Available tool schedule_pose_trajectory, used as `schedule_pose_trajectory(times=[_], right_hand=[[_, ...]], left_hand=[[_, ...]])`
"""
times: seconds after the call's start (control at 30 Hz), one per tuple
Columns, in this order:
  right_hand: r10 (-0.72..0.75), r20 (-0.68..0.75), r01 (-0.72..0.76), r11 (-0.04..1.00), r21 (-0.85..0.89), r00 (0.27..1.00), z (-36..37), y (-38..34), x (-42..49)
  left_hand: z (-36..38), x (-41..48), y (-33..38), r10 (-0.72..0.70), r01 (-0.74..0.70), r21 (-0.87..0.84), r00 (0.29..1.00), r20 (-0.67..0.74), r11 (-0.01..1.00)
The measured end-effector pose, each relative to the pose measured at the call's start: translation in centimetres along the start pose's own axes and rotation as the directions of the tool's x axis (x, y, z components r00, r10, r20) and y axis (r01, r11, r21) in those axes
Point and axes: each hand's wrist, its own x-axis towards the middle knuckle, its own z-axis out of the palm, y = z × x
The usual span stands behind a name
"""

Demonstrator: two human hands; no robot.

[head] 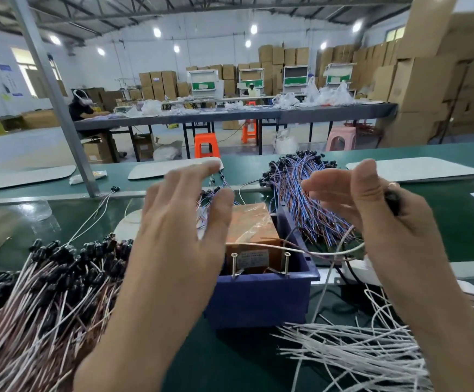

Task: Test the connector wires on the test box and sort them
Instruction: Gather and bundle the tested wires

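An orange test box (pixel 254 227) wrapped in plastic film sits in a blue bin (pixel 258 298); two metal pins (pixel 234 264) stand at its front. My left hand (pixel 182 222) hovers over the bin's left side, fingers spread and straight, holding nothing. My right hand (pixel 371 213) is raised right of the bin, thumb and forefinger extended, its far fingers curled round a black connector (pixel 392 200). A white wire (pixel 272 248) runs across the box toward that hand. Brown-and-white connector wires (pixel 46 292) are heaped left, blue-purple ones (pixel 300 193) behind the bin, and white ones (pixel 357 352) at lower right.
A slanted metal post (pixel 60 108) rises at the left of the green bench (pixel 456 222). White trays (pixel 413 168) lie on the far belt. Beyond are long tables, orange stools (pixel 206 145), stacked cardboard boxes (pixel 428 80) and a seated person (pixel 81 108).
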Motion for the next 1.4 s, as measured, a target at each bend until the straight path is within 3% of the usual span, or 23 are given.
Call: schedule_pose_trajectory(times=[0.07, 0.17, 0.43, 0.63, 0.8, 0.93, 1.03, 1.07, 1.17, 1.27, 1.4], right_hand=[[-0.032, -0.044, 0.037, 0.995, 0.094, 0.998, 0.9, -0.4, -0.1], [-0.032, -0.090, 0.054, 0.967, 0.250, 0.995, 2.1, -0.8, -0.2], [0.252, -0.218, -0.058, 0.769, 0.637, 0.943, -0.2, -0.4, 1.8], [0.350, -0.183, -0.172, 0.771, 0.614, 0.919, -1.9, 1.3, 1.9], [0.430, -0.199, -0.241, 0.767, 0.595, 0.881, -2.0, 2.1, 1.9], [0.475, -0.183, -0.292, 0.755, 0.587, 0.861, -1.9, 2.8, 2.2], [0.474, -0.173, -0.315, 0.775, 0.548, 0.864, -1.4, 3.4, 2.3], [0.473, -0.177, -0.322, 0.785, 0.530, 0.863, -1.2, 3.6, 2.3], [0.459, -0.177, -0.344, 0.826, 0.447, 0.871, -0.7, 4.1, 2.4], [0.447, -0.167, -0.350, 0.842, 0.411, 0.879, -0.7, 4.4, 2.2], [0.435, -0.149, -0.353, 0.852, 0.387, 0.888, -0.2, 4.0, 2.0]], left_hand=[[1.2, -0.9, 2.9, 0.110, -0.096, -0.097, 0.981, 0.160, 0.991], [3.9, -2.6, 5.9, 0.281, -0.240, -0.159, 0.898, 0.338, 0.958], [3.7, -2.7, 4.0, 0.283, -0.236, -0.170, 0.891, 0.355, 0.957], [2.1, 2.6, -0.4, 0.060, -0.073, 0.069, 0.983, 0.172, 0.995], [2.7, 13.4, -2.4, 0.043, -0.042, 0.174, 0.999, 0.002, 0.984], [2.6, 21.1, -5.6, 0.054, -0.010, 0.382, 0.993, -0.104, 0.924], [4.0, 23.3, -9.1, -0.076, 0.098, 0.500, 0.995, -0.065, 0.860], [4.9, 23.1, -10.3, -0.175, 0.144, 0.509, 0.984, 0.013, 0.849], [7.0, 20.2, -13.9, -0.435, 0.243, 0.548, 0.865, 0.251, 0.800], [6.5, 16.8, -17.1, -0.484, 0.176, 0.598, 0.775, 0.406, 0.782], [1.5, 13.3, -19.9, -0.577, 0.085, 0.655, 0.568, 0.588, 0.751]])
